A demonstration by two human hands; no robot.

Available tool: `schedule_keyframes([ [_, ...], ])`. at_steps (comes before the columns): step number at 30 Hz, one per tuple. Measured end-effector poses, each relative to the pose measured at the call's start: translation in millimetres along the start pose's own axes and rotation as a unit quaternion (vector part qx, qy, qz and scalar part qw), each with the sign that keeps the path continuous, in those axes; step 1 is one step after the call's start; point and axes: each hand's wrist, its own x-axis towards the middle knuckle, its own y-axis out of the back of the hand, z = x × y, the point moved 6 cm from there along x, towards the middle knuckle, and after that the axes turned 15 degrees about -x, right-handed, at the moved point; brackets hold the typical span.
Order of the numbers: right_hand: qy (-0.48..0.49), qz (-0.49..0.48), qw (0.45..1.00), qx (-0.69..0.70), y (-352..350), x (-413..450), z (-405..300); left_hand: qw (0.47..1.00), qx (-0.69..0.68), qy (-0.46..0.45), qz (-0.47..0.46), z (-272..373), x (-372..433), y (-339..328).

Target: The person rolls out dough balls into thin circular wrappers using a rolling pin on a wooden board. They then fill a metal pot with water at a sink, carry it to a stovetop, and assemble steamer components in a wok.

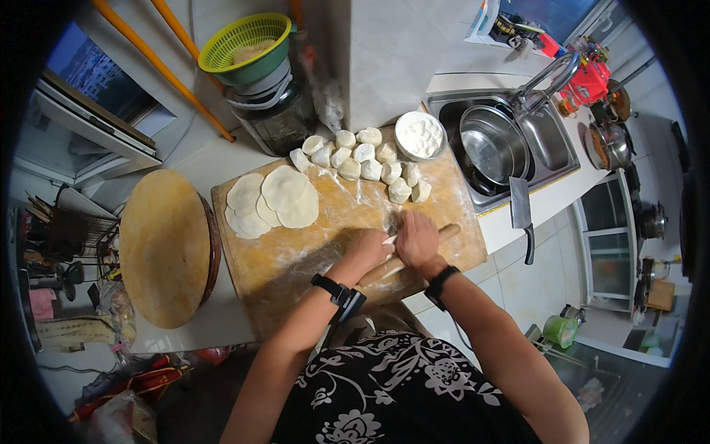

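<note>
My right hand (417,237) presses down over a wooden rolling pin (380,272), which lies slantwise near the front of a floured wooden board (333,244). Beside it, my left hand (367,251) pinches the edge of a white piece of dough (391,241); the hands and pin hide most of that piece. Rolled dough rounds (284,188) overlap in a pile at the board's left. Along the back are several small floured dough lumps (349,168). A bowl of flour (420,136) sits at the back right corner.
A round wooden board (163,250) lies left of the work board. Behind stands a dark lidded container (277,119) under a yellow-green colander (244,41). At right, a sink (549,139) holds a metal pot (493,145); a cleaver (520,205) overhangs the counter edge.
</note>
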Motion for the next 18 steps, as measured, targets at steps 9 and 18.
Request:
schedule_keyframes([
  [9, 0.054, 0.075, 0.996, 0.017, 29, -68, 5, 0.995, -0.03, -0.004, 0.1, -38, -2, 9],
  [18, -0.035, -0.02, 0.999, 0.032, -16, 12, 15, 0.999, 0.022, -0.017, -0.032, 3, -4, 0],
])
